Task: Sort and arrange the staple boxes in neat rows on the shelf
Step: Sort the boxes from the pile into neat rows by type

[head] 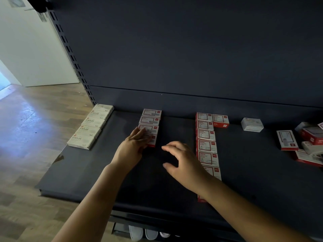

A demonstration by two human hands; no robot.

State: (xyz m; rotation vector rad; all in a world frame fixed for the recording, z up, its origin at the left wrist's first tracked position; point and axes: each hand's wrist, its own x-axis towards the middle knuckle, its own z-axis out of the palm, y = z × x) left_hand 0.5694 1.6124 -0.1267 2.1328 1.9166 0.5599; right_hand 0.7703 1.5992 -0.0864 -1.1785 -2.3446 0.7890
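Observation:
On the dark shelf [87,172] a row of several cream staple boxes [90,125] runs along the left edge. A short row of red-and-white boxes [150,119] lies in the middle. My left hand [133,147] rests flat against the left side of that row's nearest box, fingers stretched, holding nothing. My right hand [181,159] hovers just right of it, fingers spread and empty. A longer row of red-and-white boxes [206,140] runs toward me on the right, partly hidden by my right forearm, with one more box [221,120] beside its far end.
A single white box [252,124] stands further right. A loose heap of red-and-white boxes [307,144] lies at the right edge. The shelf's dark back panel [192,58] rises behind. Wooden floor [35,137] lies to the left. Shoes [143,233] show below the shelf.

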